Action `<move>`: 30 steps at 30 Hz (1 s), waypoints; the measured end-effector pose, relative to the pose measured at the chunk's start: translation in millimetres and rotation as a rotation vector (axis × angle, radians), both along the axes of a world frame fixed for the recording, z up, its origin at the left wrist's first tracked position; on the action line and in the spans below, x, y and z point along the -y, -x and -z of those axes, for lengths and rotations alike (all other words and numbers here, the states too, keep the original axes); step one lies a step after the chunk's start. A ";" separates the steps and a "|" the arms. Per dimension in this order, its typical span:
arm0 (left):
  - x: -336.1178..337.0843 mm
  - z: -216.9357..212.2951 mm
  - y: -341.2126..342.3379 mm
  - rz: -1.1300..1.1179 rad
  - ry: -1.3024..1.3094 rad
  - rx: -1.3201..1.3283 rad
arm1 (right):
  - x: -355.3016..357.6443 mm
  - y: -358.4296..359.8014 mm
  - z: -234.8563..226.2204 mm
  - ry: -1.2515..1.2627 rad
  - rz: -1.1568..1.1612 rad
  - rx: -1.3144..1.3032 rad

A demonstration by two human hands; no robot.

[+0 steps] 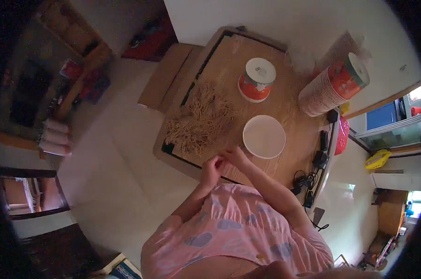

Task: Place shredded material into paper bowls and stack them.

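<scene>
Pinching tan strands [198, 122], both hands — left hand [212, 170], right hand [233, 156] — beside white round lid [264, 136].

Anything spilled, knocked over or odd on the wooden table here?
One thing: a stack of paper cups lies on its side at the table's far right instead of standing. The tan strands form a loose heap, but nothing looks spilled or broken. Both hands meet near the white plate.

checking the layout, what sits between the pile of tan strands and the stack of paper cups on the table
In the head view, between the pile of tan strands and the stack of paper cups stands an upside-down red and white cup, with bare wooden table around it.
</scene>
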State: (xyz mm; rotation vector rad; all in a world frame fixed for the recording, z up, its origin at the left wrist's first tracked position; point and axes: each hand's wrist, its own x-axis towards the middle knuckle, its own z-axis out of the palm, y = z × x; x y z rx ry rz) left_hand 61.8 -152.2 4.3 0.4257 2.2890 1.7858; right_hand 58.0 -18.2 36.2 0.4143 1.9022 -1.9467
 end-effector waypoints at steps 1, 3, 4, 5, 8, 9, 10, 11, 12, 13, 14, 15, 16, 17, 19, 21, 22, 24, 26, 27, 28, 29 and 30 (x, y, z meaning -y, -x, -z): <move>2.4 3.1 -3.7 -0.070 0.000 -0.082 | 7.1 8.1 -10.5 -0.041 0.028 -0.034; -0.4 -12.9 -4.8 -0.040 0.001 -0.038 | 5.3 30.6 -17.6 -0.088 0.073 -0.069; -2.1 -24.4 -5.8 -0.015 0.001 0.003 | 0.9 45.6 -16.0 -0.066 0.052 -0.050; -3.1 -32.0 -8.4 -0.016 -0.003 0.001 | -2.9 59.1 -17.3 -0.045 0.026 -0.031; -7.7 -57.2 -15.6 0.304 0.231 -0.031 | -9.4 86.8 -31.6 -0.098 -0.114 -0.764; -11.9 -67.9 -18.2 0.363 0.196 0.046 | -8.7 92.8 -40.3 -0.104 -0.116 -0.765; -10.5 -73.1 -20.3 0.402 0.162 0.127 | 3.0 98.3 -65.5 -0.028 -0.047 -0.382; -11.0 -75.5 -19.4 0.395 0.157 0.125 | 7.4 101.2 -80.2 0.036 0.034 0.000; -11.6 -77.2 -17.7 0.426 0.150 0.052 | 8.3 103.7 -78.1 0.032 0.027 -0.001; -13.8 -78.9 -15.7 0.458 0.142 -0.023 | 7.5 106.6 -76.8 -0.001 -0.005 -0.008; -13.9 -76.0 -15.0 0.451 0.138 -0.026 | 6.5 109.2 -75.2 -0.034 -0.036 -0.014; -12.7 -69.9 -15.1 0.562 0.112 -0.020 | 5.2 111.2 -73.5 -0.038 -0.042 -0.017; -11.9 -73.3 -14.2 0.676 0.087 -0.009 | 5.8 111.6 -73.0 0.020 -0.027 0.004; -12.7 -77.4 -15.6 0.676 0.085 -0.009 | 5.7 112.1 -72.6 0.079 -0.010 0.025; -16.5 -88.7 -19.8 0.834 0.161 0.096 | 4.1 115.2 -73.4 0.252 0.046 0.098; -22.5 -80.7 -21.8 0.895 0.169 0.014 | 1.9 116.8 -75.2 0.426 0.105 0.167; -26.2 -80.0 -23.0 0.951 0.176 -0.064 | 2.4 114.9 -79.4 0.367 0.113 0.104; -38.1 -78.9 -21.1 1.054 0.238 -0.015 | -0.3 113.7 -89.0 0.307 0.124 0.042; -51.3 -71.9 -24.4 1.155 0.304 0.035 | -4.0 117.1 -111.3 0.256 0.045 -0.071; -58.2 -55.6 -28.9 1.175 0.392 0.007 | -3.6 118.2 -122.5 0.256 0.046 -0.072; -63.8 -42.9 -32.2 1.198 0.479 -0.020 | -2.7 118.5 -134.7 0.268 0.067 -0.077; -69.3 -38.1 -32.1 1.204 0.479 -0.025 | -4.1 118.5 -145.5 0.279 0.089 -0.085; -74.0 -33.3 -32.1 1.204 0.455 -0.103 | -6.5 116.2 -152.5 0.277 0.095 -0.087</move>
